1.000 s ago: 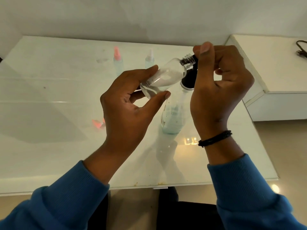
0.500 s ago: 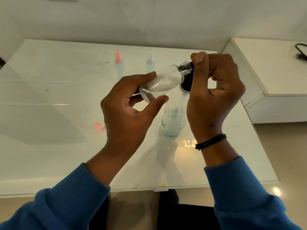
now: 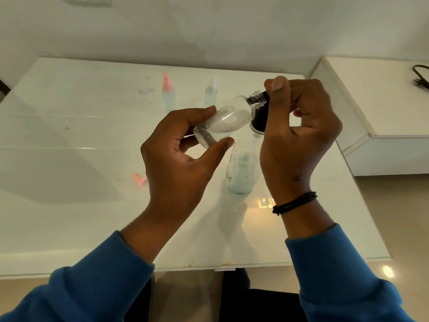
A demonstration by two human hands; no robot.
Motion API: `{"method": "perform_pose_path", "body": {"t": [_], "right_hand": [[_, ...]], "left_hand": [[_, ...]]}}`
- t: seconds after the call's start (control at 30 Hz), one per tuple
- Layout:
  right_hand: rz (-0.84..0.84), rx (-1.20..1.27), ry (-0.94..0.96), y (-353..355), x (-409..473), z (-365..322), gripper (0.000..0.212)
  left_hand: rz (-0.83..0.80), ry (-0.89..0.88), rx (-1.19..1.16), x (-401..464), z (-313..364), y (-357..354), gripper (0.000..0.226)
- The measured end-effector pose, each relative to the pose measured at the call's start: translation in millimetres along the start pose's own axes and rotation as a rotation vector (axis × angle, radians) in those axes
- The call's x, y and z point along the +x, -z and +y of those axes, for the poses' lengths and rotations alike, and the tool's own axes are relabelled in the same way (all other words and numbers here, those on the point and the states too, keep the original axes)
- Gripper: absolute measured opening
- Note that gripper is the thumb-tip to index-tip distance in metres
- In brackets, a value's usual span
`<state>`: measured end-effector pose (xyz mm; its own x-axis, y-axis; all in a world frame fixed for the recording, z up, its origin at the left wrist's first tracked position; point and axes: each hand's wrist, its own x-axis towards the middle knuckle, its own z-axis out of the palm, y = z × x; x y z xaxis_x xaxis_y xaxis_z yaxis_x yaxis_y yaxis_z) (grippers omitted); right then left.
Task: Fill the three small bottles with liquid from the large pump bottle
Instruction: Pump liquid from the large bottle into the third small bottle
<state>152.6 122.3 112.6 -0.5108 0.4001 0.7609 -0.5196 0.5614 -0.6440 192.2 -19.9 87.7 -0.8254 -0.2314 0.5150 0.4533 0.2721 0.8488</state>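
Frame centre: left hand (image 3: 176, 159) pinches small bottle (image 3: 224, 120), long axis tilted, open neck upper right, touching pump head (image 3: 259, 119) gripped by right hand (image 3: 299, 129).

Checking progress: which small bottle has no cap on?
The small bottle in the left hand: bare threaded neck; the two standing behind are capped.

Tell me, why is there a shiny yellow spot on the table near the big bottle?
Head view: that spot is a light reflected in the glossy table, beside the large pump bottle; the hands also cast soft grey shadows, and the far small bottles look slightly blurry.
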Motion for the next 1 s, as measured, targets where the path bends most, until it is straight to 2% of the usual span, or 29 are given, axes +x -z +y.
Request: {"method": "perform_pose_path", "body": {"t": [1.0], "right_hand": [[0.004,-0.008,-0.010,1.9,2.4,-3.5,0.030]], "left_hand": [[0.000,0.009,0.001,0.5,2.0,-1.6,0.045]]}}
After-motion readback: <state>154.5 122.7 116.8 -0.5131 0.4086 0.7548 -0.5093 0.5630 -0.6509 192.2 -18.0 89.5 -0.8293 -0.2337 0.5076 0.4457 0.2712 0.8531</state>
